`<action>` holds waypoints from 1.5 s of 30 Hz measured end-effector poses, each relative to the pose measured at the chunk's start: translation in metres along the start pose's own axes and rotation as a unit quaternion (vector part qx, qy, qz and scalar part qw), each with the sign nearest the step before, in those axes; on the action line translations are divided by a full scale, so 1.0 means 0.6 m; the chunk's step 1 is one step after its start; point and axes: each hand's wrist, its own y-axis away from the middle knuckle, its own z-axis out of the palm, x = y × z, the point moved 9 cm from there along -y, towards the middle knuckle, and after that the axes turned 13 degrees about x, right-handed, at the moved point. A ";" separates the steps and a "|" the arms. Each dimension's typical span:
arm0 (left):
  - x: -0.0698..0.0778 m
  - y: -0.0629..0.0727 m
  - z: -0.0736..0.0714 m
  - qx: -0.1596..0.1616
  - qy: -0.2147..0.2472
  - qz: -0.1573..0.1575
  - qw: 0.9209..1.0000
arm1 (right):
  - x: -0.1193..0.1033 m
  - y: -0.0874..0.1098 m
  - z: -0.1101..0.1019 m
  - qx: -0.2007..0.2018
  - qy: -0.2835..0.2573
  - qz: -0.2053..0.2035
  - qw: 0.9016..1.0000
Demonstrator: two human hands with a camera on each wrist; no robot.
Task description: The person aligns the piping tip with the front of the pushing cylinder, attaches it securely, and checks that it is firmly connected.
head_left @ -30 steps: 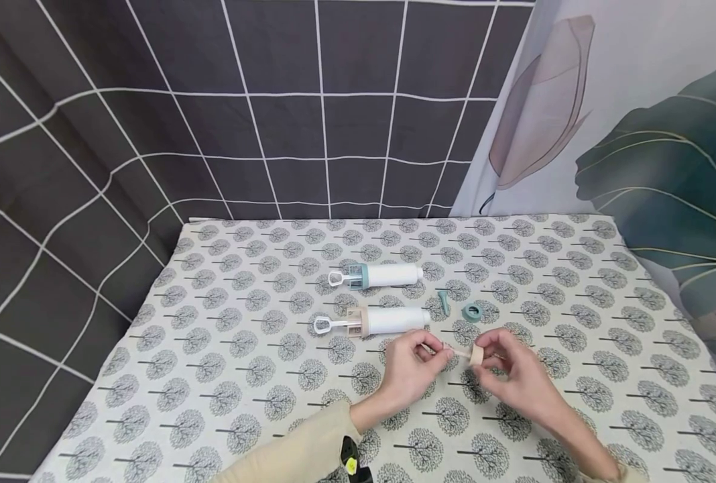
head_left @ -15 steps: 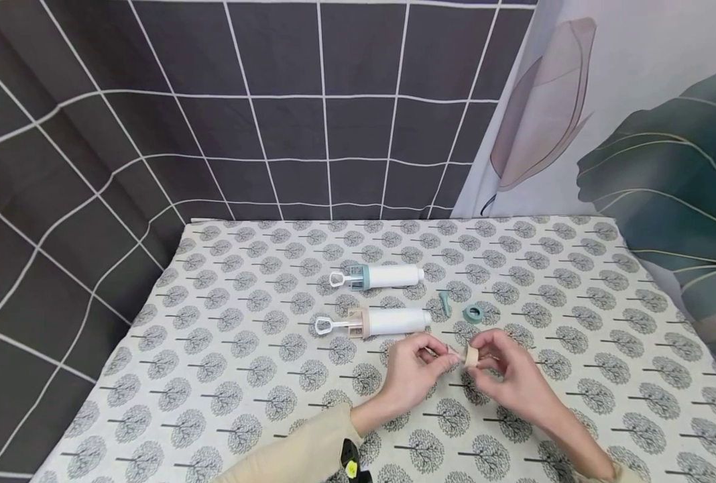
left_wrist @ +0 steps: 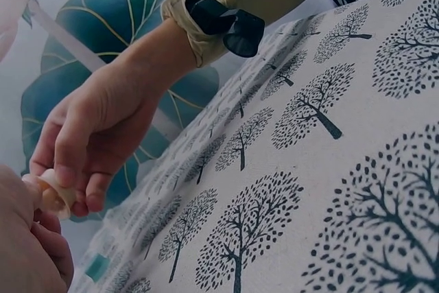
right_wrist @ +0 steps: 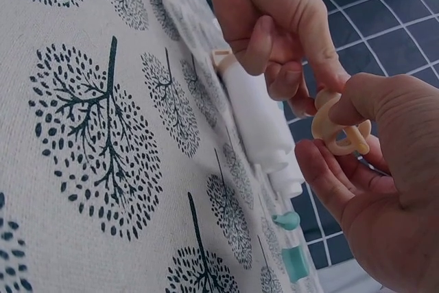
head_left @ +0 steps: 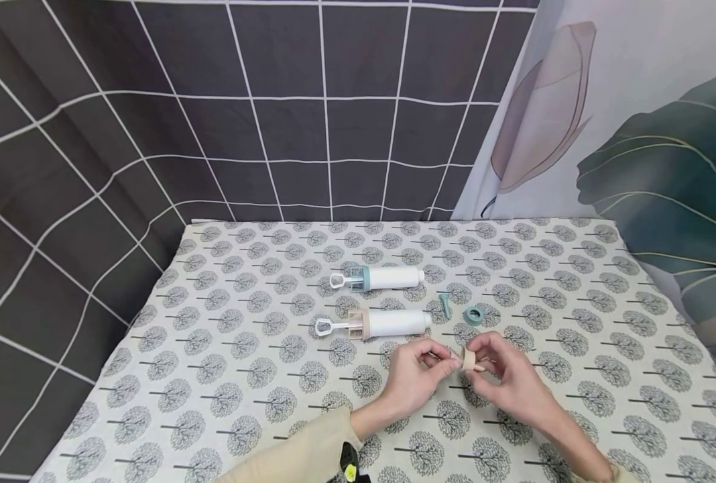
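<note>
My right hand pinches a small beige ring cap between thumb and fingers. My left hand is close by on the left, its thumb and index finger pinching a slim beige tapered piece that passes into the ring. In the right wrist view the beige piece's narrow end sticks out through the ring towards the right palm. The left fingertips hide its other end. Just beyond the hands lies a white tube with a beige collar and a pull handle.
Behind it lies a similar white tube with a teal collar. A teal tapered nozzle and a teal ring cap rest to the right of the tubes. A tree-print cloth covers the table, with a dark grid curtain behind.
The beige ring has slid left along the tapered piece, closer to the left fingertips, and the narrow end now shows on its right side. The tubes and teal parts have not moved.
</note>
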 end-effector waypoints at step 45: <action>0.028 0.009 0.014 -0.060 -0.067 0.118 0.989 | 0.003 0.003 0.012 -0.013 0.011 0.030 0.999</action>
